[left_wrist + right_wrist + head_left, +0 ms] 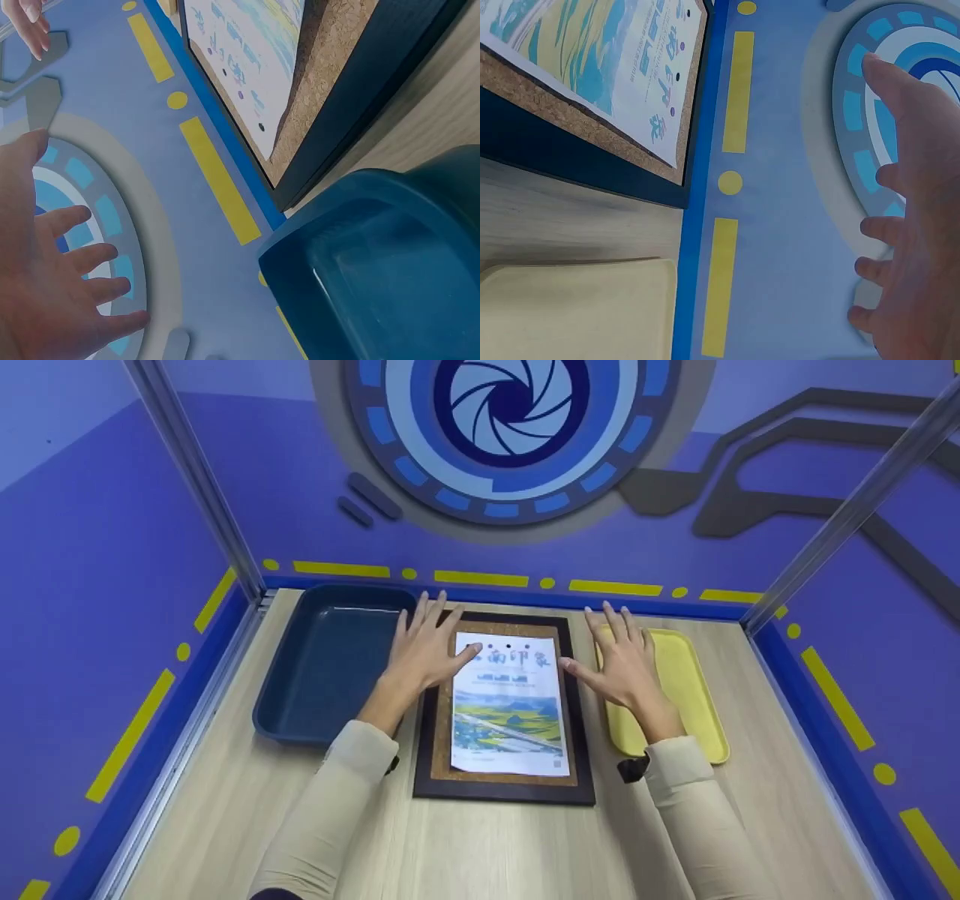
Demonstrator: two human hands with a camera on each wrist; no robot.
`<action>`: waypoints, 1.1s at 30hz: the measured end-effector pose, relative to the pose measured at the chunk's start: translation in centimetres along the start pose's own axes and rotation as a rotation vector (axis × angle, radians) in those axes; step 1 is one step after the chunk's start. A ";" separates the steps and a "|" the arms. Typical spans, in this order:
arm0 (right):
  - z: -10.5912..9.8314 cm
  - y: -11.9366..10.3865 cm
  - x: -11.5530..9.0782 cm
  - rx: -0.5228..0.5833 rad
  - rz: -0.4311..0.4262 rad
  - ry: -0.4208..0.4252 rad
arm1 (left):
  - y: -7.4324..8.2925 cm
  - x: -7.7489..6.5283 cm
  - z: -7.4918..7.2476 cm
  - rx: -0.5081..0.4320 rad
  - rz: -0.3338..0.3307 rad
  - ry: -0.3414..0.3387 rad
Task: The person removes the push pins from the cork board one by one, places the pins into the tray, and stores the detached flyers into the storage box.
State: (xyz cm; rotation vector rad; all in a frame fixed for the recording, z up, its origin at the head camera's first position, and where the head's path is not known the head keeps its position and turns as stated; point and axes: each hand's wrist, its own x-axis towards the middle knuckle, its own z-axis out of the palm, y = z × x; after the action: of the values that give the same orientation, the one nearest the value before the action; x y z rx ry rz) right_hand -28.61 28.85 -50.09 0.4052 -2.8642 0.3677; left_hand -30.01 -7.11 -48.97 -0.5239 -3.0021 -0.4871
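A cork board [442, 771] with a black frame [504, 793] lies on the table. On its cork is a white printed sheet [506, 720] showing a landscape and large characters, with small dark round dots along its top edge. My left hand [424, 649] is held over the frame's upper left side, fingers spread, thumb across the sheet's top corner in the head view. My right hand [624, 666] hovers at the frame's right, fingers spread, partly in front of a yellow tray [694, 690]. Both wrist views show the left palm [52, 292] and right hand [930, 217] holding nothing.
A deep dark blue tray [300, 690] stands left of the board, close to its frame. Blue-purple walls with yellow dashes [480, 578] enclose the wooden table [480, 847] at the back and both sides. Metal posts [199, 472] rise at the corners.
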 end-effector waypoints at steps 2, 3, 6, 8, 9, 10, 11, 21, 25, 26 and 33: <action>0.1 0.0 0.0 0.007 -0.004 0.007 | 0.1 -0.1 0.0 -0.005 0.004 0.003; 0.2 0.0 0.0 0.012 -0.010 0.010 | 0.2 -0.1 0.0 -0.007 0.004 0.007; 0.5 -0.1 0.0 0.050 -0.035 0.023 | 0.5 -0.1 0.1 -0.014 0.003 0.014; 0.8 -0.1 0.0 0.092 -0.058 0.034 | 0.8 -0.2 0.4 -0.017 0.001 0.010; 1.0 -0.1 0.0 0.113 -0.067 0.039 | 0.9 -0.3 0.6 -0.020 0.002 0.009; 1.2 -0.1 0.0 0.134 -0.075 0.042 | 1.1 -0.4 0.8 -0.022 0.006 0.003; 1.4 -0.1 0.0 0.156 -0.083 0.043 | 1.2 -0.5 1.1 -0.024 0.009 -0.006; 5.5 -0.8 0.9 0.384 -0.106 0.127 | 2.7 -3.1 6.3 -0.025 0.076 -0.058; 8.3 -1.0 2.0 0.508 -0.051 0.208 | 2.9 -4.3 8.7 -0.014 0.109 -0.069; 9.0 -1.1 2.3 0.533 -0.035 0.222 | 3.0 -4.5 9.2 -0.004 0.117 -0.080; 12.8 -1.4 4.0 0.633 0.069 0.200 | 3.6 -5.4 12.1 0.021 0.142 -0.181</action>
State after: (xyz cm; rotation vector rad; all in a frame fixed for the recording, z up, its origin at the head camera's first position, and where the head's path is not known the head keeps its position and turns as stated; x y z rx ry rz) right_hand -34.37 23.06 -60.86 0.3435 -2.5124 1.2580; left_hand -23.69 -1.85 -60.02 -0.8149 -3.1033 -0.4194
